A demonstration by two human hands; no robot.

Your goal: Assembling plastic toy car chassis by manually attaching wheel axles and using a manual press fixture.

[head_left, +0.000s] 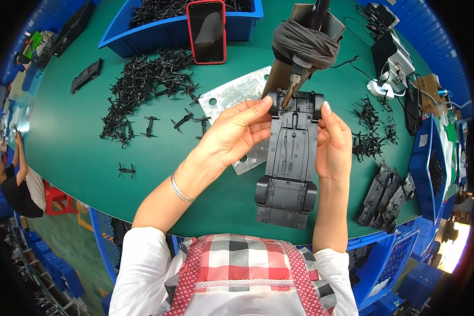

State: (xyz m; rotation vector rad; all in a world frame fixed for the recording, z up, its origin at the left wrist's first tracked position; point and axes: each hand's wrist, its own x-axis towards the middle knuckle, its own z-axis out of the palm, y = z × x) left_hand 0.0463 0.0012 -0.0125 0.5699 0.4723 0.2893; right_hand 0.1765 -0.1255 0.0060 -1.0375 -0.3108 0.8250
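Between my two hands is a black plastic toy car chassis (292, 152), underside up, its far end beneath a mounted screwdriver (292, 87) wrapped in grey cloth. The driver's tip meets or hovers just over the chassis near its far wheels; I cannot tell which. My left hand (237, 129) pinches the far left corner by the wheel, thumb on top. On the right edge, my right hand (333, 138) grips beside the other far wheel. Under the far part lies a metal plate (231, 95) with holes.
A heap of small black axle-like parts (142, 87) lies left, below a blue bin (142, 37) and a red-cased phone (207, 31). More such parts (368, 131) and stacked chassis (385, 197) sit right. A white power strip (380, 89) with cables is behind. Another person (18, 184) works far left.
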